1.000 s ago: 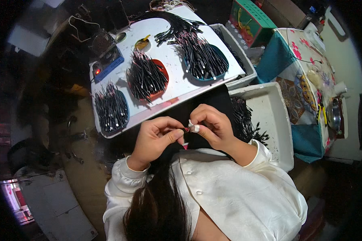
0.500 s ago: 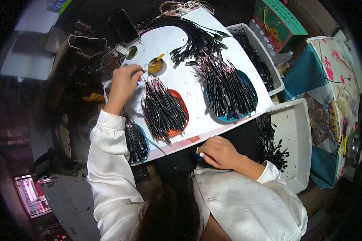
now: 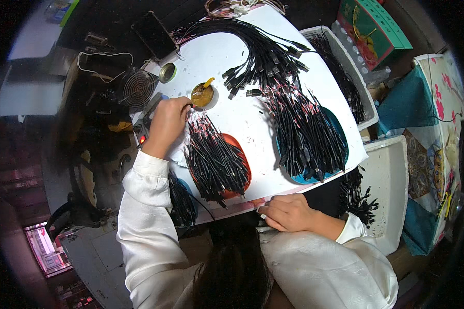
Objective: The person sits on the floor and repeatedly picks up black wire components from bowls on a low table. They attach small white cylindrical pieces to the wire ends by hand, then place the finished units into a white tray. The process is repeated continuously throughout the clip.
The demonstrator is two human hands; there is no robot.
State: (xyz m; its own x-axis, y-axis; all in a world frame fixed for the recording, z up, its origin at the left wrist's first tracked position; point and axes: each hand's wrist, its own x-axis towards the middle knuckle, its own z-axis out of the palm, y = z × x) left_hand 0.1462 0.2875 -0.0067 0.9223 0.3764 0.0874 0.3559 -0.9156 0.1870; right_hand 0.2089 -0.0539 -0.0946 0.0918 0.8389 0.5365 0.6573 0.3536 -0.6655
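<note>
My left hand point(image 3: 168, 122) is closed in a pinch at the left rim of a small round pot point(image 3: 203, 98) of yellow-brown paste with a yellow stick in it. What the fingertips hold is too small to make out. Just below them, a bundle of black cables point(image 3: 214, 159) with stripped pinkish ends lies on an orange-red dish point(image 3: 246, 167). My right hand point(image 3: 287, 212) rests at the table's front edge with its fingers curled; anything inside is hidden. To its upper right, more black cables point(image 3: 307, 139) lie on a blue dish point(image 3: 340, 129).
Cables with metal plugs point(image 3: 265, 56) spread across the back of the white table point(image 3: 216, 46). More cables point(image 3: 183, 201) hang at the front left. White foam boxes point(image 3: 392, 190) stand at the right. A round lid point(image 3: 167, 72), wire fan guard point(image 3: 138, 88) and phone point(image 3: 153, 36) sit back left.
The whole view has shifted, so the table appears lower. My left fingertips are slightly closer to the paste pot. The right hand is nearer the table's front edge.
</note>
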